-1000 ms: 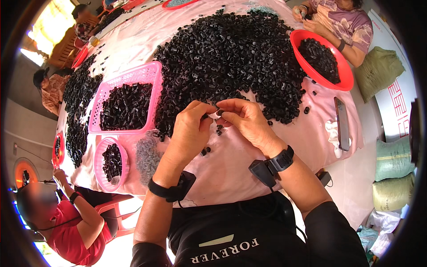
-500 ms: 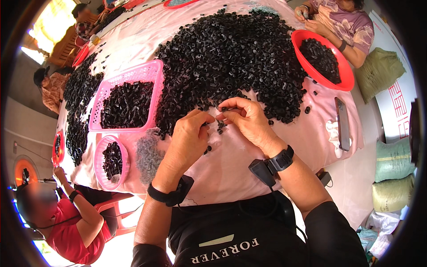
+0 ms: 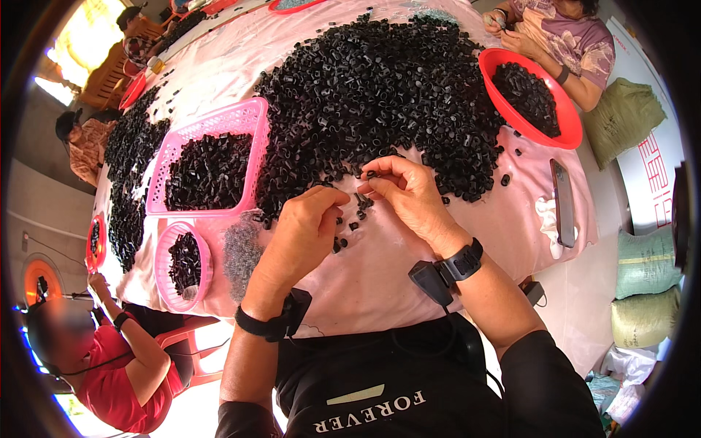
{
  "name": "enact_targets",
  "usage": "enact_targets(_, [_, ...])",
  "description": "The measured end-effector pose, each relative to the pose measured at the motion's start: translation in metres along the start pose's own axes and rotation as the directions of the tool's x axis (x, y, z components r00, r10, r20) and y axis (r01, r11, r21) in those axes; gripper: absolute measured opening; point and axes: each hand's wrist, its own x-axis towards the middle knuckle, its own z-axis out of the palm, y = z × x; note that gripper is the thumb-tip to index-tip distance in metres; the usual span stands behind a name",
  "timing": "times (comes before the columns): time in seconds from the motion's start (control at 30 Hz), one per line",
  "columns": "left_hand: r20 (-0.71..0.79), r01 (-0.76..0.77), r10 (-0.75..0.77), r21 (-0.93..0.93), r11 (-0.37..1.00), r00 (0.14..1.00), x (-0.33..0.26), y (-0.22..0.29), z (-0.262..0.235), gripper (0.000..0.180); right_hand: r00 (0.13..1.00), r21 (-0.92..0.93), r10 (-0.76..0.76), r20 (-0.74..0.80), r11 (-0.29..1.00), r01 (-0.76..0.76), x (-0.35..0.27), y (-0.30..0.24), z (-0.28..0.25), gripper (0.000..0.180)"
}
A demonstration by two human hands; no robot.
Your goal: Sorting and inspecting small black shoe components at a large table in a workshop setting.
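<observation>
A wide heap of small black plastic pieces (image 3: 380, 95) covers the table before me, many of them ring- or tube-shaped. At its near edge my right hand (image 3: 405, 193) pinches one small black plastic piece (image 3: 371, 175) between thumb and fingers. My left hand (image 3: 299, 230) is just left of it, its fingers curled together and pointing toward the right hand; what they hold, if anything, is hidden. Several loose black pieces (image 3: 361, 213) lie on the pink cloth between the two hands. The hands do not touch each other.
Left of the heap stand a pink rectangular basket (image 3: 261, 146) and a round pink basket (image 3: 207, 266), both holding black pieces. Beside them lies a pile of small clear-grey parts (image 3: 242, 252). At right are a red bowl (image 3: 572, 124) and a phone (image 3: 562, 204). Other people sit around the table.
My left hand has drawn back slightly to the left and nearer to me, widening the space between my hands. The right hand has barely moved and keeps its pinch.
</observation>
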Motion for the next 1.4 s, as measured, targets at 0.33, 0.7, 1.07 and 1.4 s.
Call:
enact_targets(0.33, [0.098,-0.038,0.020,0.179,0.983,0.995,-0.011,0.008,0.005,0.015,1.000,-0.003,-0.007,-0.023,1.000,0.007,0.000,0.003,-0.002,0.017])
enact_targets(0.7, [0.117,-0.159,0.121,0.406,0.900,0.986,-0.016,0.009,0.026,0.013,1.000,-0.037,-0.002,-0.009,0.999,0.002,-0.002,-0.001,-0.001,0.018])
enact_targets(1.07, [-0.041,-0.014,0.017,0.070,0.997,0.999,0.000,0.014,0.007,0.013,0.996,-0.025,0.059,0.059,0.998,-0.058,-0.003,-0.001,-0.001,0.017])
enact_targets(1.4, [-0.133,-0.068,0.077,0.066,0.995,0.988,0.018,0.014,0.011,0.014,0.986,0.055,0.071,0.151,0.995,-0.080,-0.004,0.000,0.002,0.017])
